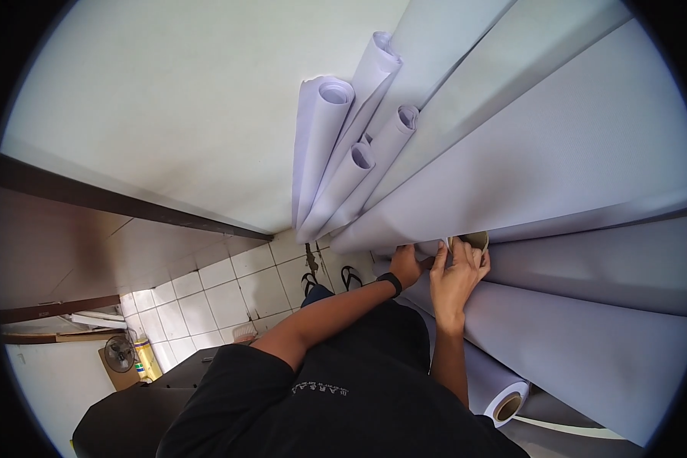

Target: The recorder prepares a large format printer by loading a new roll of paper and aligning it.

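Both my hands are together at one upright large paper roll, whose brown cardboard core (478, 240) shows at its end. My right hand (456, 276) is closed at the rim of this core, with its fingers bent over the edge. Just to its left, my left hand (406, 266), with a black band on the wrist, is closed against the white paper; its fingertips are partly hidden. A broad pale paper roll (527, 168) slants up to the right beyond my hands. More wide rolls (588, 324) lie to the right of my right hand.
Several thin rolled-up sheets (334, 93) lean against the pale wall (183, 99). A paper roll with an open core (505, 406) is by my right elbow. Dark brown panelling (91, 237) edges the tiled floor (214, 294) at left. A fan (120, 353) stands lower left.
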